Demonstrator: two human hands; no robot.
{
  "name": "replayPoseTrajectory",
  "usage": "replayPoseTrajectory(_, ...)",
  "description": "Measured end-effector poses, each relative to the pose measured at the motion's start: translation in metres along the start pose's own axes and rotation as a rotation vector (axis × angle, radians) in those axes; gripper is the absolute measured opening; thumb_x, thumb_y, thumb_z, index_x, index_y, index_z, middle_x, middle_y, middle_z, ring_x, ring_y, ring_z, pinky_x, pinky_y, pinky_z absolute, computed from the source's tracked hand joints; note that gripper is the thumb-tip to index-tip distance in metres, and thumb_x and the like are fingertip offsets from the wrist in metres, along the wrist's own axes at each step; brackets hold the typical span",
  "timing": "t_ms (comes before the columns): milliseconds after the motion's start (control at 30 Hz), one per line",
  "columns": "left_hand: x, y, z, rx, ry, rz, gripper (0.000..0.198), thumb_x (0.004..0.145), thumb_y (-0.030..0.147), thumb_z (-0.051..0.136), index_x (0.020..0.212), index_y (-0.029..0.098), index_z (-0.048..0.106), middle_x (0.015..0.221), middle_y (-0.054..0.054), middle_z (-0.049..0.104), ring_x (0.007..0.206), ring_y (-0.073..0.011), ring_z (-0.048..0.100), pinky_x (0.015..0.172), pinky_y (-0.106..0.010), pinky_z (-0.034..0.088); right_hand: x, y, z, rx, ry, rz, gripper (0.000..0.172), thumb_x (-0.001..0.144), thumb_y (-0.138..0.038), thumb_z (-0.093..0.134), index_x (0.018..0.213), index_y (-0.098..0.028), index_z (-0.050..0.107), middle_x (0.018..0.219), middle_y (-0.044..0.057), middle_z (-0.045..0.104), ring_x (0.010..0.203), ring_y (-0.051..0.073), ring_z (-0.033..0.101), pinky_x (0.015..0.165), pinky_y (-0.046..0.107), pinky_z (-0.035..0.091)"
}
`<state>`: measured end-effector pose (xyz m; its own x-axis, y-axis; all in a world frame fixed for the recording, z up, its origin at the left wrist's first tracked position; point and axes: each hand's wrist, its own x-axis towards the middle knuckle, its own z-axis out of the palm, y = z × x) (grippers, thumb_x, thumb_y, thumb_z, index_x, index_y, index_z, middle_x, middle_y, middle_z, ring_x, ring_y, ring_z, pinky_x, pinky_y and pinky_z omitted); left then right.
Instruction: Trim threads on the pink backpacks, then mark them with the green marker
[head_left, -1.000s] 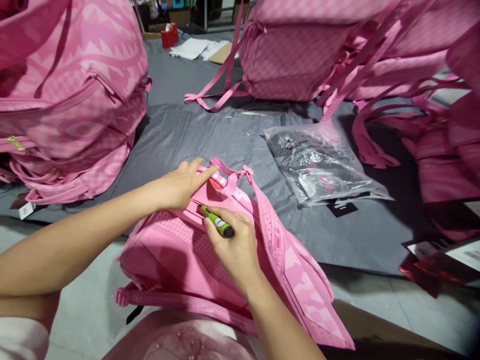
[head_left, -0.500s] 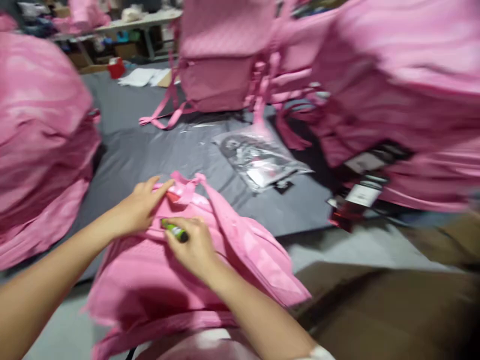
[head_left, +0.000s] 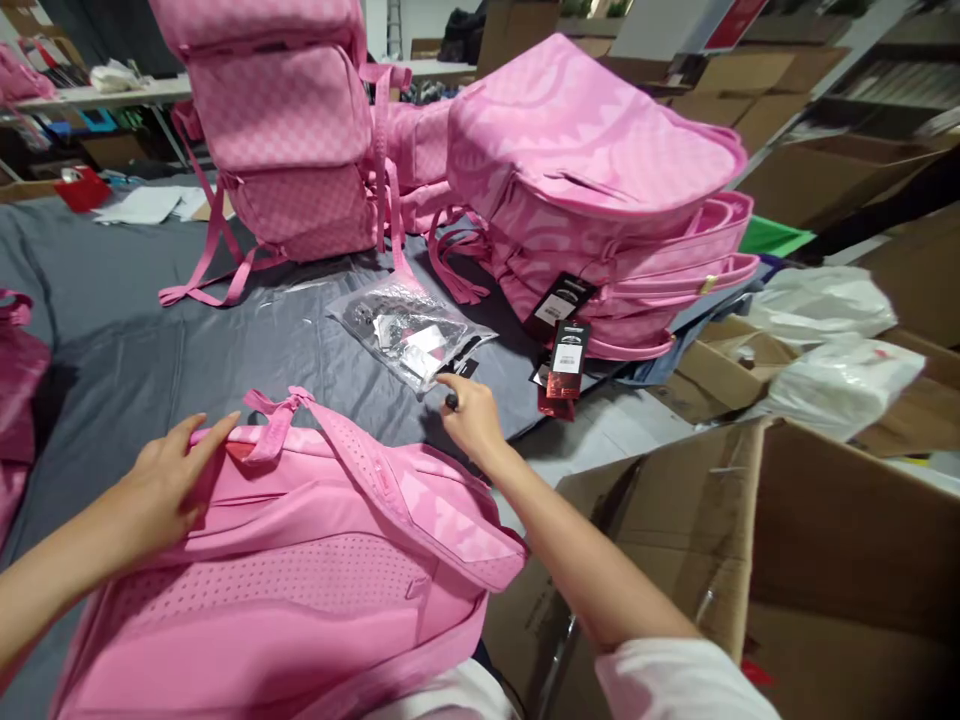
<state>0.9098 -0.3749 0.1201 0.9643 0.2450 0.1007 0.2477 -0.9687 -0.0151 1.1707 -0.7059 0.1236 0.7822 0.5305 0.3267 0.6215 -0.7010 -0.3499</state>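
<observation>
A pink backpack [head_left: 300,570] lies in front of me, its perforated back panel and shoulder strap facing up. My left hand [head_left: 169,480] grips its top edge at the left, close to the carry loop [head_left: 277,425] and a small red patch. Beyond the backpack's right side, my right hand [head_left: 472,415] is closed. A black end [head_left: 451,401] of the small green-and-black tool pokes out of it; the rest is hidden by the fingers. Just past those fingers lies a clear plastic bag [head_left: 412,325] with tags and dark pieces inside.
Pink backpacks stand in a tall stack [head_left: 285,110] and a wide pile [head_left: 600,160] on the grey-covered table [head_left: 255,340]. Black hang tags [head_left: 568,355] dangle from the pile. An open cardboard box [head_left: 675,510] is at the right, with white plastic bags [head_left: 840,385] behind it.
My right hand has moved away from the backpack's top edge, right and towards the clear bag, with the tool. My left hand stays on the edge. The view has turned right.
</observation>
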Motion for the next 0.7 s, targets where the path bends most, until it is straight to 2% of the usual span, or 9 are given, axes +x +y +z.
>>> replayPoseTrajectory(67,0.001,-0.001,0.001,0.004,-0.010,-0.006,0.088,0.078,0.017,0.048,0.157,0.032,0.011,0.155,-0.015,0.031,0.128,-0.0425,0.049,0.103,-0.054,0.046,0.028,0.031,0.016,-0.174,-0.120,-0.031,0.049,0.077,0.000,0.051,0.123,-0.013,0.063,0.144,0.018,0.056,0.133,0.029,0.050,0.109,0.047,0.036)
replayPoseTrajectory(133,0.001,-0.003,0.001,0.014,-0.013,0.015,0.094,0.075,0.018,0.052,0.157,0.032,0.010,0.155,-0.015,0.030,0.127,-0.0436,0.050,0.102,-0.054,0.047,0.053,0.039,0.035,-0.209,-0.208,-0.094,0.046,0.075,0.000,0.055,0.118,-0.014,0.066,0.145,0.016,0.055,0.135,0.029,0.046,0.109,0.047,0.034)
replayPoseTrajectory(233,0.001,-0.004,-0.001,0.021,0.004,0.025,0.094,0.074,0.021,0.051,0.157,0.034,0.008,0.155,-0.014,0.031,0.130,-0.0438,0.048,0.104,-0.055,0.045,0.083,0.020,0.060,-0.262,-0.292,-0.172,0.040,0.081,-0.005,0.056,0.117,-0.016,0.068,0.145,0.015,0.055,0.131,0.028,0.048,0.105,0.042,0.037)
replayPoseTrajectory(333,0.000,-0.003,-0.003,0.027,0.003,0.025,0.095,0.073,0.020,0.051,0.157,0.034,0.010,0.154,-0.012,0.036,0.133,-0.0432,0.046,0.105,-0.056,0.045,0.095,-0.010,0.073,-0.296,-0.314,-0.239,0.037,0.087,-0.008,0.052,0.121,-0.015,0.066,0.145,0.015,0.054,0.128,0.027,0.051,0.101,0.039,0.039)
replayPoseTrajectory(400,-0.002,-0.001,-0.005,0.033,0.006,0.038,0.094,0.072,0.019,0.051,0.158,0.029,0.013,0.153,-0.017,0.035,0.133,-0.0431,0.046,0.105,-0.055,0.045,0.091,-0.020,0.073,-0.312,-0.307,-0.285,0.036,0.088,-0.009,0.051,0.121,-0.016,0.065,0.141,0.012,0.057,0.126,0.025,0.051,0.100,0.035,0.038)
replayPoseTrajectory(467,-0.003,0.001,-0.005,0.029,0.024,0.045,0.092,0.073,0.018,0.051,0.158,0.026,0.016,0.153,-0.021,0.033,0.133,-0.0422,0.047,0.106,-0.053,0.045,0.080,-0.017,0.068,-0.334,-0.273,-0.300,0.034,0.092,-0.011,0.049,0.121,-0.018,0.064,0.138,0.011,0.059,0.125,0.022,0.051,0.101,0.033,0.037)
replayPoseTrajectory(633,-0.002,0.004,-0.006,0.016,0.002,0.030,0.092,0.076,0.015,0.049,0.158,0.031,0.012,0.155,-0.019,0.030,0.137,-0.0396,0.044,0.106,-0.051,0.045,0.060,0.030,0.040,-0.451,-0.170,-0.096,0.039,0.098,-0.010,0.031,0.120,-0.008,0.063,0.120,0.024,0.064,0.114,0.029,0.057,0.092,0.038,0.042)
replayPoseTrajectory(700,-0.002,0.006,-0.006,0.010,-0.002,0.018,0.090,0.076,0.015,0.049,0.158,0.029,0.014,0.155,-0.019,0.030,0.137,-0.0398,0.043,0.106,-0.051,0.044,0.061,0.047,0.031,-0.482,-0.180,-0.068,0.040,0.095,-0.006,0.033,0.124,-0.008,0.061,0.125,0.024,0.062,0.118,0.030,0.054,0.089,0.037,0.044)
